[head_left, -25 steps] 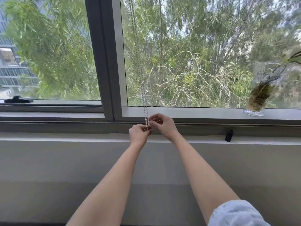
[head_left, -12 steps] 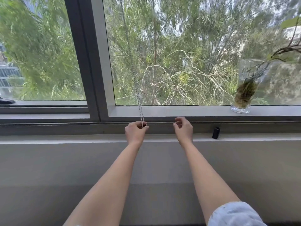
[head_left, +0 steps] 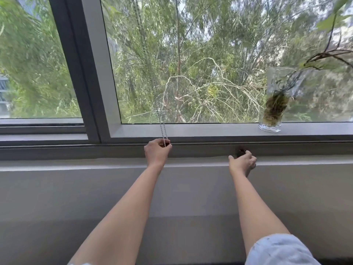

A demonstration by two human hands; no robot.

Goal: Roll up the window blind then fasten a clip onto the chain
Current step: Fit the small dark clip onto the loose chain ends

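Chain (head_left: 163, 129) hangs in two strands down the front of the glass and ends inside the left hand (head_left: 157, 152), whose grip is pressed together around the bottom of the loop at the level of the lower frame. Well to the right along the sill (head_left: 305, 163), the right hand (head_left: 242, 163) reaches for the clip (head_left: 241, 152), a small dark piece standing on the ledge; the fingers curl around it and touch it, but whether they have closed on it or remain partly spread cannot be told, since the hand covers most of it. No blind shows anywhere across the panes, so the rolling step looks finished and fastening remains. Trouble from here would mostly come from the clip: it is small, and a hurried pinch could knock it over or push it off the ledge to the floor. The left grip matters too; if it loosens, the strands would swing apart, and the blind might unroll under its own weight. Joining clip and strands will take both hands close together, and catching only one strand would leave the loop free to run. A glass vase (head_left: 272, 109) with a plant stands farther right on the frame, and a wide sweep of the right arm could tip it.
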